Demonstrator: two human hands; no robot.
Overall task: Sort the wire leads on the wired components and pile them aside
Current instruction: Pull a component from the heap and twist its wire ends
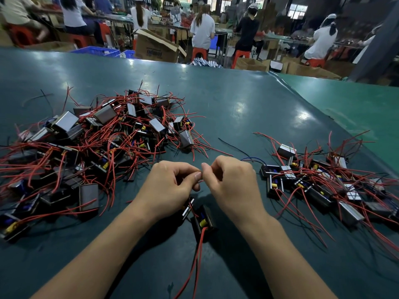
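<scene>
One small black wired component (204, 221) with a yellow part and red leads hangs below my hands, over the green table. My left hand (170, 186) and my right hand (231, 184) meet fingertip to fingertip above it, each pinching its thin red leads (199, 251), which also trail down toward me. A big tangled pile of components (86, 143) with red wires lies to the left. A smaller pile of components (319, 186) lies to the right.
The dark green table mat (226, 100) stretches ahead, with a lighter green strip (356, 100) at the far right. A loose black wire (231, 145) lies between the piles. Beyond the table edge are cardboard boxes, blue crates and seated people at other benches.
</scene>
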